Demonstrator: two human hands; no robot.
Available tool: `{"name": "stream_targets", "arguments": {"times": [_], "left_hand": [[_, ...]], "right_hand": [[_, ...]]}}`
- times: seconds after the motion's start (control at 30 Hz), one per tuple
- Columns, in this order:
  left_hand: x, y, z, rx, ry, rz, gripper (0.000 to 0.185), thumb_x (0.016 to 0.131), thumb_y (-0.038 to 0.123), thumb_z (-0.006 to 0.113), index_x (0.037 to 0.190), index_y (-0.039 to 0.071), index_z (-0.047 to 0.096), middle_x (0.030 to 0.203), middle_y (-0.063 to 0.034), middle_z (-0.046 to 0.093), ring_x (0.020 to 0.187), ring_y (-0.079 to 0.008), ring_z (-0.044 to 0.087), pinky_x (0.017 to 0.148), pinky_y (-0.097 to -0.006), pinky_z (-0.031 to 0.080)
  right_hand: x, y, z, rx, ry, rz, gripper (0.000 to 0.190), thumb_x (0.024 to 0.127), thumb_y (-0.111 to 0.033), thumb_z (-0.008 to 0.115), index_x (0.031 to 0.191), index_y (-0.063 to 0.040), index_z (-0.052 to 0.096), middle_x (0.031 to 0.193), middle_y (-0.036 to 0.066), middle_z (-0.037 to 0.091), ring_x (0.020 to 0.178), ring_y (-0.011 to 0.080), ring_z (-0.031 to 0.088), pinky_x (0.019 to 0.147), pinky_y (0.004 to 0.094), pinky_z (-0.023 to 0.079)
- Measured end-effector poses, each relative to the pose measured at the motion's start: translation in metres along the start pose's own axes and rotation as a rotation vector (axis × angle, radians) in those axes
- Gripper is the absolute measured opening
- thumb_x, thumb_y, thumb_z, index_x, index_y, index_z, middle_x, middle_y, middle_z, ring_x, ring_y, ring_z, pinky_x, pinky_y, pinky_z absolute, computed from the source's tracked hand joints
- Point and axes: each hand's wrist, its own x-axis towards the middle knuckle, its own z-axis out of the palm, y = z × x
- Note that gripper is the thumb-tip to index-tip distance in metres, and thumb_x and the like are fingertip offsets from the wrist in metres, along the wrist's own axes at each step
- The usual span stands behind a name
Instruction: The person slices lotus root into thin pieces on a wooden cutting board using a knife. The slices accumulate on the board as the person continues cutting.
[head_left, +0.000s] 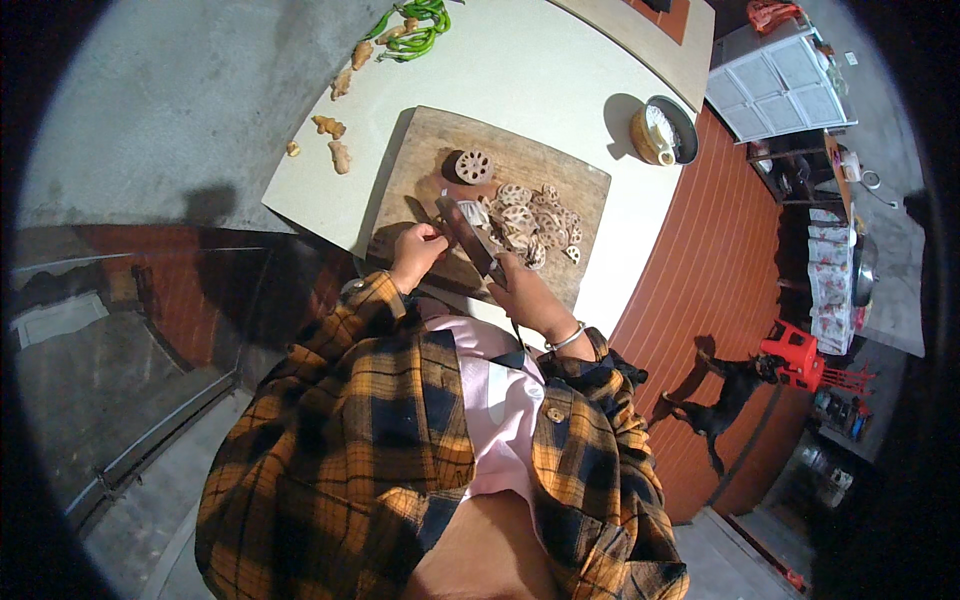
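My right hand (523, 296) grips the handle of a broad kitchen knife (466, 238). The dark blade slants over a wooden cutting board (442, 129), pointing to the far left. Just left of the blade is my left hand (417, 256), its thumb and fingertips drawn together over the board's near edge. Whether anything small sits between them is hard to tell. Right of the blade lies a loose heap of lotus root slices (551, 217). Beyond the knife rests a cut lotus root chunk (474, 167), its holed face showing.
Pieces of ginger (340, 157) and green chili peppers (420, 34) lie along the left side of the white tabletop (517, 90). A metal pot (686, 131) stands near the right edge. On the floor, a black dog (724, 401) is beside a red plastic stool (795, 356).
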Motion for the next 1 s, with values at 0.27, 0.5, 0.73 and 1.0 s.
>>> {"name": "stream_targets", "arguments": {"times": [0.27,0.5,0.73,1.0], "left_hand": [[-0.004,0.010,0.000,-0.003,0.037,-0.029,0.015,0.075,0.015,0.061,0.076,0.000,0.057,0.070,-0.0008,0.057,0.058,-0.0059,0.048,0.050,-0.0214,0.039],[-0.001,0.006,0.002,-0.025,0.108,0.063,0.017,0.072,0.014,0.062,0.072,-0.002,0.058,0.063,-0.0051,0.059,0.056,-0.0096,0.054,0.049,-0.0238,0.042],[-0.006,0.007,-0.001,0.021,0.111,0.092,0.017,0.070,0.015,0.063,0.073,-0.001,0.058,0.064,-0.0070,0.060,0.056,-0.0113,0.055,0.051,-0.0267,0.043],[0.003,0.009,0.002,0.222,0.121,0.228,0.023,0.070,0.010,0.062,0.089,0.000,0.055,0.071,-0.0065,0.059,0.063,-0.0108,0.054,0.057,-0.0259,0.044]], "right_hand": [[0.005,0.003,0.006,-0.063,0.004,0.027,0.036,0.077,-0.017,0.053,0.106,-0.001,0.039,0.076,0.027,0.055,0.073,0.0421,0.054,0.062,0.0469,0.044],[0.010,-0.004,0.010,-0.105,-0.010,0.062,0.028,0.075,-0.012,0.049,0.099,-0.001,0.039,0.074,0.027,0.055,0.072,0.0430,0.054,0.062,0.0485,0.043],[0.012,-0.010,0.009,-0.135,0.002,0.000,0.026,0.075,-0.011,0.049,0.096,0.001,0.038,0.072,0.027,0.055,0.071,0.0431,0.054,0.062,0.0489,0.043],[0.012,0.000,0.011,-0.077,0.023,0.027,0.033,0.076,-0.013,0.050,0.101,0.001,0.036,0.072,0.027,0.055,0.071,0.0435,0.053,0.061,0.0489,0.042]]}}
